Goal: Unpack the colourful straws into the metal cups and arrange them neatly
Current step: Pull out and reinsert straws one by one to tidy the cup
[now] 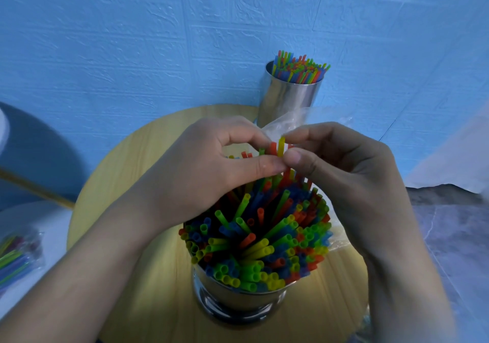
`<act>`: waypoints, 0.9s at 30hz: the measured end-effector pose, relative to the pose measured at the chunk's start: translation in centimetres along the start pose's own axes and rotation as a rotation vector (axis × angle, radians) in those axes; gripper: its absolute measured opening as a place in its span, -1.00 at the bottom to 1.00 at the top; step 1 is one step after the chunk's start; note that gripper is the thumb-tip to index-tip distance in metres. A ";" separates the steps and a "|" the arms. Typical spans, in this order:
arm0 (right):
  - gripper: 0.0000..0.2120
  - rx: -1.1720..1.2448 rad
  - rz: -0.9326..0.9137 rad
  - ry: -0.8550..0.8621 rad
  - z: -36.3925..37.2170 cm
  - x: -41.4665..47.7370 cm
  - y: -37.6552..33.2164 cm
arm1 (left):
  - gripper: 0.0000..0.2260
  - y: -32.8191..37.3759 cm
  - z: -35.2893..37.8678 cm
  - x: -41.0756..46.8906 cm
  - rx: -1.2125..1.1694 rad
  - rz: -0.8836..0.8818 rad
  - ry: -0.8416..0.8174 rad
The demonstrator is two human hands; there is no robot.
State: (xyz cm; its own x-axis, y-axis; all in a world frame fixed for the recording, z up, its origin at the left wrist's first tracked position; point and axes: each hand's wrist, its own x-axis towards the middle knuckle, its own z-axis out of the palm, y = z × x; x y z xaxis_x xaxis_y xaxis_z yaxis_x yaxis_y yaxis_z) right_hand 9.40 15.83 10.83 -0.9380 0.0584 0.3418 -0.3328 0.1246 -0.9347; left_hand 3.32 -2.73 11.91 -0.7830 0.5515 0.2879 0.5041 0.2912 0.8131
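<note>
Both hands were over the near metal cup (pixel 238 297), which sat at the front of the round wooden table (pixel 127 162), probably pulled close for reach. Person's left hand (pixel 211 162) pinched a few straw tips at the cup's far side. The right hand (pixel 344 170) pinched one yellow straw (pixel 282 145) that stuck up above the rest, likely to level it. Straws (pixel 264 239) in that cup: packed, mixed red/blue/green/yellow, middle ones leaning crosswise, rim ones tidier. Far metal cup (pixel 288 99) stood against the wall, its straws upright, so probably done and parked. Clear bag (pixel 307 117) lay crumpled behind the hands. Another straw packet (pixel 16 255) lay off left.
</note>
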 end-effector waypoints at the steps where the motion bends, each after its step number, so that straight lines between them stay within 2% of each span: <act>1: -0.89 0.010 -0.003 0.001 0.0 0.0 0.0 | -0.88 0.1 0.0 0.0 0.005 0.000 -0.001; 11: -0.91 0.031 -0.026 0.045 0.1 -0.1 0.2 | -0.85 0.3 -0.5 0.1 0.044 0.043 -0.039; 18: -0.92 0.037 -0.016 -0.038 -0.3 -0.3 0.3 | -0.90 0.4 -0.6 -0.1 0.096 0.047 -0.009; 27: -0.91 0.027 -0.025 -0.060 -0.3 -0.2 0.3 | -0.90 0.4 -0.2 -0.2 0.119 0.057 0.004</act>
State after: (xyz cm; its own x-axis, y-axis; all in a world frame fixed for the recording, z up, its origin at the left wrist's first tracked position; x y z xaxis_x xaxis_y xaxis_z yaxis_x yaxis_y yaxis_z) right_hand 9.52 16.20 10.48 -0.9331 -0.0042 0.3597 -0.3584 0.0980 -0.9284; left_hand 3.62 -2.88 12.28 -0.7529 0.5670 0.3342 0.5876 0.3502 0.7294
